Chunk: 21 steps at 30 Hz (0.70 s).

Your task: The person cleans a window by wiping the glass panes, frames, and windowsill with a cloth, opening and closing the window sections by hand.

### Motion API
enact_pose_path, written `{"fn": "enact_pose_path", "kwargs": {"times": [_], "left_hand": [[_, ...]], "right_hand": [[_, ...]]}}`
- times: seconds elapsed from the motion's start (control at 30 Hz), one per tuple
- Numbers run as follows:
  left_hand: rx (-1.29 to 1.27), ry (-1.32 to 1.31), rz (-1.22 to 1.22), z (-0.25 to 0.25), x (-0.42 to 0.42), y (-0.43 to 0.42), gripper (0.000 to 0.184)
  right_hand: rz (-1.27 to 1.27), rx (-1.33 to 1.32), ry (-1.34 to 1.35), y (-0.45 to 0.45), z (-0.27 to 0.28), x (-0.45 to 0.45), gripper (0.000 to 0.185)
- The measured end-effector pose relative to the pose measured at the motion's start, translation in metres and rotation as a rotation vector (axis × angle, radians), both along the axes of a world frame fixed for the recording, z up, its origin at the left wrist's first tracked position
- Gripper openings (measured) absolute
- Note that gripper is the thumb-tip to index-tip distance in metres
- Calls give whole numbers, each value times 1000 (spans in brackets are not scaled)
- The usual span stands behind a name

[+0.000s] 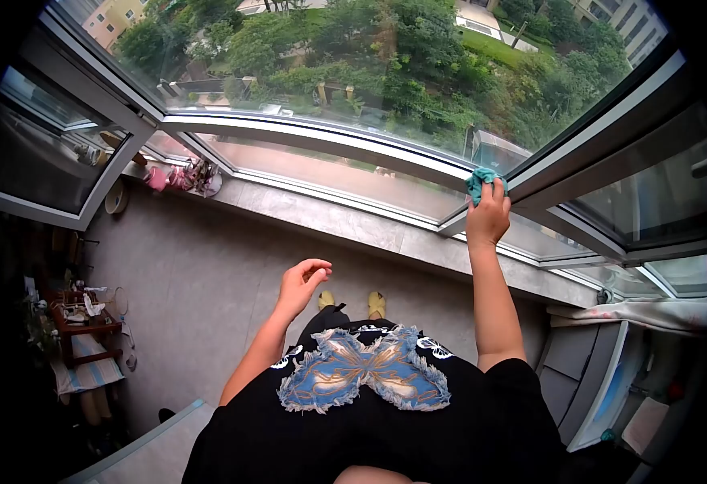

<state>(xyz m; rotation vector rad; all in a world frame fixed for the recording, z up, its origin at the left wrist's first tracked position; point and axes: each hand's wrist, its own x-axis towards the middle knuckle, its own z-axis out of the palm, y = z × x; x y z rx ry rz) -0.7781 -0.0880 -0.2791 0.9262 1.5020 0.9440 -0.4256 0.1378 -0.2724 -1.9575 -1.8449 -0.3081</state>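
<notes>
My right hand (489, 218) reaches out to the lower right corner of the big window pane (329, 73). Its fingers are closed on a crumpled teal cloth (480, 184), pressed against the glass and white window frame (321, 137) there. Part of the cloth is hidden under the fingers. My left hand (298, 288) hangs in the air over the grey floor, in front of my body. Its fingers are loosely bent, with the thumb a little apart and nothing held.
Below the window runs a grey stone ledge (305, 210) with pink items (177, 177) at its left end. An open window sash (63, 137) juts in at left. A wooden chair (87, 323) stands lower left; a grey cabinet (579, 371) and draped cloth (636, 313) are at right.
</notes>
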Motion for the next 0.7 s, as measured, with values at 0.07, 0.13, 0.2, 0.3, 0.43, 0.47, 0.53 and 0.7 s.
{"fn": "enact_pose_path", "kwargs": {"times": [0.07,0.13,0.2,0.3,0.43,0.47,0.53,0.7], "left_hand": [[-3,-5,70,-3,-23,6,22],[-12,-7,128,-12,-46,7,21],[37,-44,158,-23,-76,17,21],[55,5,126,-28,-118,31,21],[10,-115,156,-23,-195,45,21],[41,-151,152,-29,-218,47,21],[20,-85,136,-36,-270,48,22],[-76,-25,161,-14,-399,33,23]], "right_hand": [[45,26,18,1,-5,-33,46],[116,-43,18,1,7,-78,45],[201,-99,-9,7,18,-133,43],[282,-59,-83,16,15,-205,36],[367,-18,-56,22,11,-308,33],[366,-17,-49,21,12,-333,34],[374,-9,-37,24,11,-386,36],[438,14,-66,34,13,-534,24]]}}
